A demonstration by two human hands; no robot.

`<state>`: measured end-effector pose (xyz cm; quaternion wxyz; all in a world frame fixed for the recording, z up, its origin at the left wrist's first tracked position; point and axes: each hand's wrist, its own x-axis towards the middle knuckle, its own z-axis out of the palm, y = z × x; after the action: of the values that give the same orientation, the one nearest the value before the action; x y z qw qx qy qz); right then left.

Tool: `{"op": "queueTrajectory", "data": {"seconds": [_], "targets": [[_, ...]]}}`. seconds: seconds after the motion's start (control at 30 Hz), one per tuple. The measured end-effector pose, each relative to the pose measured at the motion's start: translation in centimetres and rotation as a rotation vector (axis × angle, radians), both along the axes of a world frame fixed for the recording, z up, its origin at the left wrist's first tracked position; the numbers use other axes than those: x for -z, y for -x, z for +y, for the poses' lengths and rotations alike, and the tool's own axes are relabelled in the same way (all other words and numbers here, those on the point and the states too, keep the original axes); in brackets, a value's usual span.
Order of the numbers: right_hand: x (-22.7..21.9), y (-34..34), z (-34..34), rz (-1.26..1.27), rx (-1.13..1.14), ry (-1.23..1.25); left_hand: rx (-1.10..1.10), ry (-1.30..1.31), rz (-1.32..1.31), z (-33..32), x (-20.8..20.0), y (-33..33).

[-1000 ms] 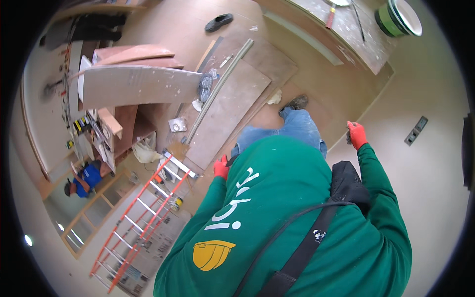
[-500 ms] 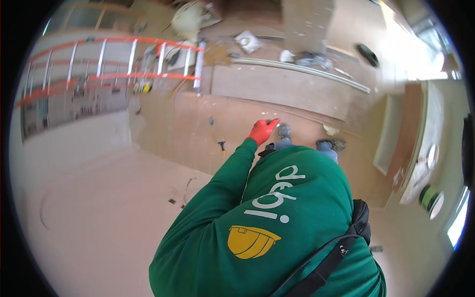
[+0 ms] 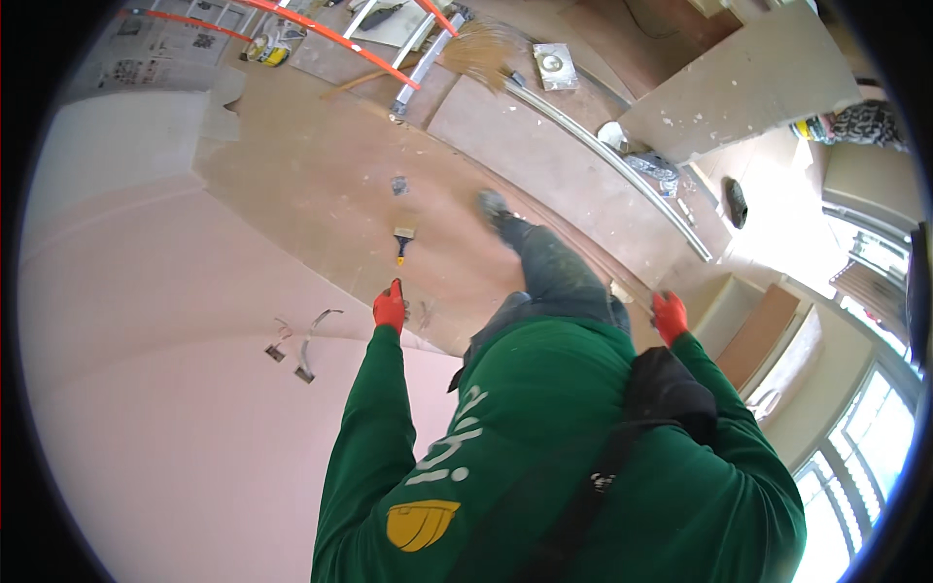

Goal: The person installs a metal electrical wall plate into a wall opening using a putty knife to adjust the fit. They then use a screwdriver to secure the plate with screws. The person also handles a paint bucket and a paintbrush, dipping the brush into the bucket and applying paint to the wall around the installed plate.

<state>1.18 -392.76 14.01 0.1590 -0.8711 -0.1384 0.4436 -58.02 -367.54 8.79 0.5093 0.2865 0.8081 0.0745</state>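
The wall (image 3: 165, 408) is spreading left of the left hand (image 3: 389, 311), its surface appearing smooth, while wires (image 3: 307, 348) are sticking out loose, apparently unfinished. Beyond the left fingers, farther right, the ladder (image 3: 428, 64) is showing and the board (image 3: 554, 165) is lying flat. The brush (image 3: 401, 245) is lying unheld on the floor (image 3: 311, 185), ahead of the left fingertips and apart. Left fingers are partly curling; the right hand's (image 3: 669, 317) are bending inward. Whether either is gripping something, I cannot tell.
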Motion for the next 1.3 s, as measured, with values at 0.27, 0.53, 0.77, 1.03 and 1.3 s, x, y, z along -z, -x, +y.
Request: {"op": "queueTrajectory", "data": {"seconds": [0.27,0.53,0.77,1.03,1.3], "targets": [[5.9,18.3,31.6,-0.076,-0.494,-0.296,0.407,-0.035,0.289,8.8,8.1,0.2],[14.5,32.8,34.1,0.416,-0.757,-0.303,0.443,-0.089,0.332,21.2,33.4,0.8],[22.1,33.5,36.5,0.696,-0.322,0.283,0.345,-0.168,0.724,28.9,60.0,2.9],[22.5,35.6,33.8,0.806,-0.091,0.175,0.409,-0.006,0.411,23.9,58.6,0.7],[22.3,38.0,33.0,0.928,0.115,0.038,0.373,-0.048,0.38,22.3,50.9,0.3]]}}
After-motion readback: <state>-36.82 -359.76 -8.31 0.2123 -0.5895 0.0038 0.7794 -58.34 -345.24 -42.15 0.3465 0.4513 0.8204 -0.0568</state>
